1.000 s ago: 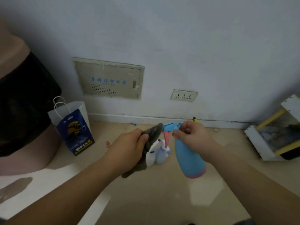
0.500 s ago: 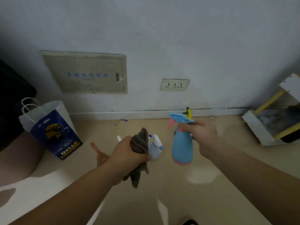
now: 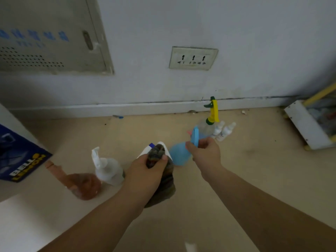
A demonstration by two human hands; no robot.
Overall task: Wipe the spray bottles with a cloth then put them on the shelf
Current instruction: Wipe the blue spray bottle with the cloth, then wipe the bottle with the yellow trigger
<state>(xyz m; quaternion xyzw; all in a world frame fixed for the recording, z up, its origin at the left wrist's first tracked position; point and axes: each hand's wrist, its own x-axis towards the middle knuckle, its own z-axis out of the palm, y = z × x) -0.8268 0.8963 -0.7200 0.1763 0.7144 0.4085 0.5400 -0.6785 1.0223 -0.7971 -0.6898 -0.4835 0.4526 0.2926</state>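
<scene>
1. Left hand [image 3: 145, 171]: fingers curled tight round a bunched dark cloth [image 3: 161, 180], which hangs below the fist
2. Right hand [image 3: 205, 154]: fingers grip the neck of the blue spray bottle [image 3: 179, 157], held above the floor [image 3: 254, 170], tilted, body just beside the cloth
3. Left of the hands, on the floor: brown spray bottle [image 3: 81, 184] (blurred), white spray bottle [image 3: 107, 168] close beside it
4. Farther, near the skirting: clear spray bottle [image 3: 211, 115] with yellow-green head; two small white bottles [image 3: 223, 130] just beside it
5. Far right edge: shelf [image 3: 307, 128], well apart from the held bottle
</scene>
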